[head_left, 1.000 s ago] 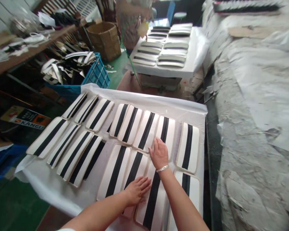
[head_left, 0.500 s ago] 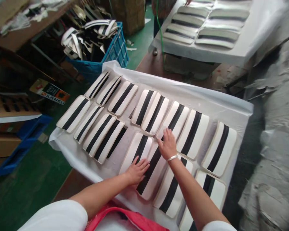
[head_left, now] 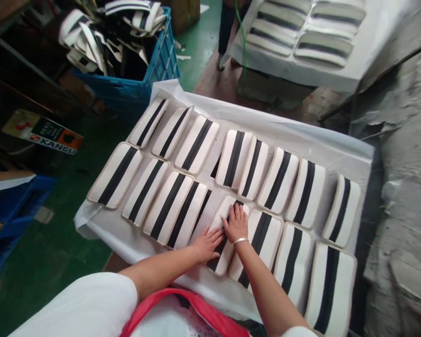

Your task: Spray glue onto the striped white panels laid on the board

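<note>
My left hand (head_left: 207, 244) lies flat with spread fingers on the left part of a white, curved panel with a black lengthwise stripe (head_left: 221, 257), in the near row. Stretched out on the upper end of that same panel is my right hand (head_left: 236, 223), with a bracelet at its wrist. The hands almost touch each other, and neither grips anything. To the right is another striped panel (head_left: 273, 231); the left neighbour (head_left: 187, 215) is separated by a gap with a black strip in it.
Several more striped panels stand in two rows on a table covered with white sheeting (head_left: 287, 114). Behind it are a blue crate (head_left: 163, 56) of striped offcuts and a second covered table (head_left: 263, 61) with similar panels. Rough grey material (head_left: 403, 210) borders the right side.
My right hand has moved left and nearer, from the edge between the rows onto the near-row panel. My left hand has shifted to that panel's left side. The camera view has turned slightly.
</note>
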`<state>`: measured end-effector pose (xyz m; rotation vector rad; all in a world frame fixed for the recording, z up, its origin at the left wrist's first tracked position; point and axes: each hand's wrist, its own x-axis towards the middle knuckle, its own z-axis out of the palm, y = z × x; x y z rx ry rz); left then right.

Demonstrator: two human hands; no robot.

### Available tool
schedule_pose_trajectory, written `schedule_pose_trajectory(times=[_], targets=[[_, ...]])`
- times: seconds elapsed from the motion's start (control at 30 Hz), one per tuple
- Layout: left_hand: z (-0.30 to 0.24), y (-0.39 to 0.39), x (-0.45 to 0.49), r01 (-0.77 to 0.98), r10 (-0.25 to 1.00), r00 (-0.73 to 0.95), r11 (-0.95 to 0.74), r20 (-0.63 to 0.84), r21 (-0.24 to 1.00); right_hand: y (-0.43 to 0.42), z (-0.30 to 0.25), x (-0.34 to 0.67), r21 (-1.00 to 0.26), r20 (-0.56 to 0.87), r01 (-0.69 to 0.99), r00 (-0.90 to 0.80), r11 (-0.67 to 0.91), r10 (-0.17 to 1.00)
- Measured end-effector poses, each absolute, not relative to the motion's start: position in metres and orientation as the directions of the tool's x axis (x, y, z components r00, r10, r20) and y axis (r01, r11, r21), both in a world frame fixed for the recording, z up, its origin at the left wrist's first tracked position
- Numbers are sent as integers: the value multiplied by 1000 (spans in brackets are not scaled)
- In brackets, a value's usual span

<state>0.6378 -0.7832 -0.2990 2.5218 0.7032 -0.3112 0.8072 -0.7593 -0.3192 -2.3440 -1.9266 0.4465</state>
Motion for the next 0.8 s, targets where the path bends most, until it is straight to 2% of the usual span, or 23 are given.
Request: schedule_pose_trajectory(times=[0.07,0.17,0.27,0.33,0.47,0.57,0.8], targets=[[-295,-774,617,504,383,856,-767,-346,397,-754,-322,790,-244,-173,939,205,-243,963],[-283,-756,578,440,380,898,-808,-223,393,-750,-317,778,-262,-179,917,261,-302,949],[-273,-732,537,591,595,798,-739,-97,324,-740,-303,764,-299,-203,895,279,-331,938],[-276,-717,517,677,678,727,-682,-108,277,-725,-296,743,-334,-239,877,275,-344,931],[-289,-701,500,621,592,783,-741,-190,254,-691,-294,704,-366,-389,820,295,-440,873],[-294,-702,500,579,548,815,-772,-189,261,-684,-293,709,-358,-483,784,310,-508,819],[-309,-714,517,612,568,790,-755,-231,237,-695,-280,750,-309,-621,762,292,-570,727]])
